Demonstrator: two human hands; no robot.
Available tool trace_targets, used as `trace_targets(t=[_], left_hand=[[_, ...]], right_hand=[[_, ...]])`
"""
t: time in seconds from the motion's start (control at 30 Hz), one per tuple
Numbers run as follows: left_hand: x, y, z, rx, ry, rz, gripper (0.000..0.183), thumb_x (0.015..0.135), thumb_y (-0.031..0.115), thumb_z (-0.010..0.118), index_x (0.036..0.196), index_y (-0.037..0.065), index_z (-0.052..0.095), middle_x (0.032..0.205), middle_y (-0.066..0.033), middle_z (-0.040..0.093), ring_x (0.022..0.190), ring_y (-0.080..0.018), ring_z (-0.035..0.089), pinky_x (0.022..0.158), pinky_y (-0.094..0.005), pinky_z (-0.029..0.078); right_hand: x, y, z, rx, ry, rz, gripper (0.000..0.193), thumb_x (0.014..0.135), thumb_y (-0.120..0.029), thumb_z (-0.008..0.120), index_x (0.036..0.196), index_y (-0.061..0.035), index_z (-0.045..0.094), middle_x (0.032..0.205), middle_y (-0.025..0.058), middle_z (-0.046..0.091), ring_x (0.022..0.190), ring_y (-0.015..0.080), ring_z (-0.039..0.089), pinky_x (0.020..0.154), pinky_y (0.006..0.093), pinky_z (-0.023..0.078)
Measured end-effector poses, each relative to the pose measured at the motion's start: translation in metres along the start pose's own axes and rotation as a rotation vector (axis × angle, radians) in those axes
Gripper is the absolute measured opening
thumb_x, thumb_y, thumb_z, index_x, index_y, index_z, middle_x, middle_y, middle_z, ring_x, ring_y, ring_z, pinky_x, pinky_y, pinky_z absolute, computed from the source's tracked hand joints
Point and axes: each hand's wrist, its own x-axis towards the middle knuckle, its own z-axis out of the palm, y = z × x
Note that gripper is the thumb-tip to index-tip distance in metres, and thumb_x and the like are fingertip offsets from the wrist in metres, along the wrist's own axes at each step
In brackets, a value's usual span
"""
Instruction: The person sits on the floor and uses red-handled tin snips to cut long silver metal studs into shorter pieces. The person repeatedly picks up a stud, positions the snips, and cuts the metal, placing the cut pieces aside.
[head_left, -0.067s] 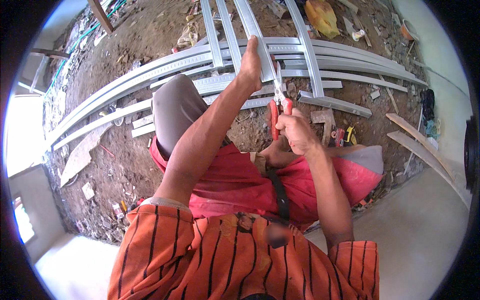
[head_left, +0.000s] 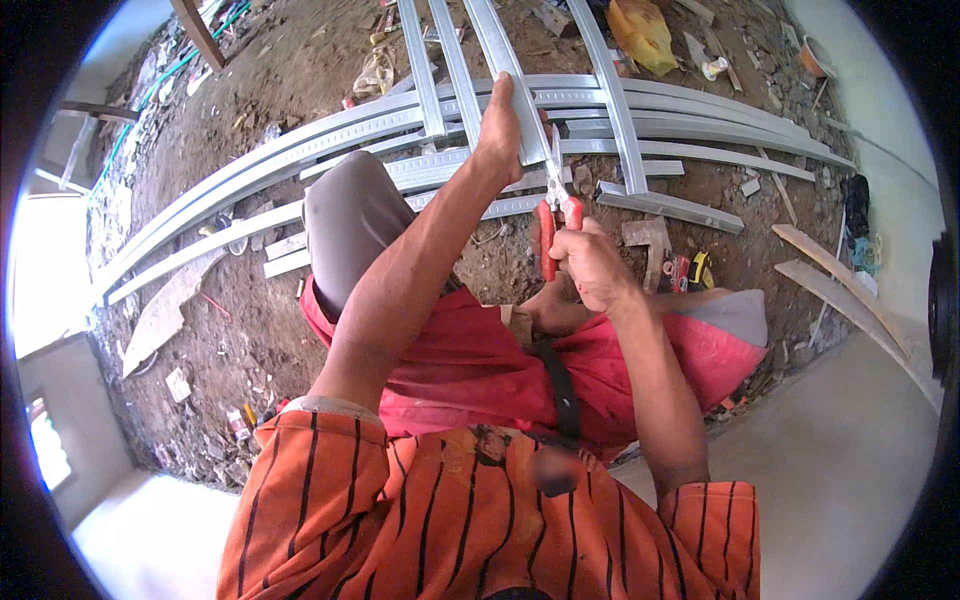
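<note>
My left hand (head_left: 503, 128) is closed around a silvery metal channel (head_left: 497, 40) near its close end, thumb along the top and fingertips curling past the right edge. In my right hand (head_left: 592, 262) are red-handled tin snips (head_left: 549, 232), with their handles spread apart. The snips' blades point away from me and meet the near right corner of the channel. Whether the metal lies between the blades is too small to tell. Beneath, several long metal channels (head_left: 350, 122) lie crosswise on the ground.
Another channel (head_left: 612, 95) slopes across the stack at right. A short channel piece (head_left: 670, 207) lies nearer. A yellow and black tape measure (head_left: 701, 270) rests by my right forearm. A yellow plastic bag (head_left: 642, 38) lies far off, and wood strips (head_left: 840, 285) are at the right wall.
Almost nothing differs. Both hands, the snips and the channel hold nearly the same place, while the view has shifted very slightly.
</note>
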Motion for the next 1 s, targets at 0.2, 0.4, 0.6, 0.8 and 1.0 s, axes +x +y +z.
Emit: trace_targets(t=[0.2, 0.4, 0.6, 0.8, 1.0], left_hand=[[0.003, -0.006, -0.004, -0.025, -0.014, 0.034, 0.053, 0.089, 0.057, 0.033, 0.091, 0.007, 0.048, 0.066, -0.0077, 0.052, 0.055, -0.0213, 0.054, 0.052, -0.0360, 0.049], [-0.001, -0.002, 0.002, -0.027, 0.001, -0.002, 0.053, 0.088, 0.059, 0.034, 0.087, 0.009, 0.050, 0.065, -0.0061, 0.052, 0.053, -0.0201, 0.052, 0.053, -0.0349, 0.048], [0.003, -0.003, -0.010, 0.023, -0.018, -0.009, 0.056, 0.088, 0.059, 0.032, 0.101, 0.007, 0.045, 0.073, -0.0115, 0.051, 0.052, -0.0269, 0.054, 0.040, -0.0458, 0.048], [0.007, -0.008, -0.010, 0.055, -0.047, 0.012, 0.057, 0.088, 0.059, 0.031, 0.102, 0.006, 0.047, 0.071, -0.0100, 0.053, 0.052, -0.0266, 0.055, 0.038, -0.0465, 0.049], [-0.003, -0.006, -0.001, 0.005, -0.024, 0.014, 0.053, 0.090, 0.056, 0.031, 0.091, 0.007, 0.051, 0.061, -0.0082, 0.054, 0.048, -0.0196, 0.053, 0.042, -0.0327, 0.046]], right_hand=[[0.002, 0.004, 0.003, 0.071, 0.012, 0.015, 0.007, 0.071, -0.012, 0.051, 0.072, -0.0051, 0.054, 0.062, 0.0022, 0.049, 0.055, 0.0143, 0.046, 0.051, 0.0293, 0.037], [0.000, 0.001, 0.008, 0.094, 0.041, 0.087, 0.015, 0.075, -0.013, 0.052, 0.083, -0.0031, 0.058, 0.063, 0.0031, 0.053, 0.058, 0.0144, 0.052, 0.052, 0.0287, 0.040], [0.005, 0.002, 0.013, 0.208, -0.040, 0.130, 0.019, 0.076, -0.013, 0.051, 0.092, -0.0038, 0.057, 0.064, 0.0035, 0.054, 0.050, 0.0127, 0.050, 0.040, 0.0253, 0.035], [0.004, -0.015, 0.007, 0.088, -0.035, 0.155, 0.021, 0.072, -0.006, 0.049, 0.092, 0.0001, 0.053, 0.071, 0.0075, 0.055, 0.060, 0.0166, 0.056, 0.053, 0.0291, 0.045], [0.007, -0.003, 0.008, 0.080, -0.043, 0.164, 0.020, 0.072, -0.006, 0.049, 0.090, 0.0008, 0.053, 0.072, 0.0075, 0.056, 0.062, 0.0170, 0.057, 0.055, 0.0304, 0.045]])
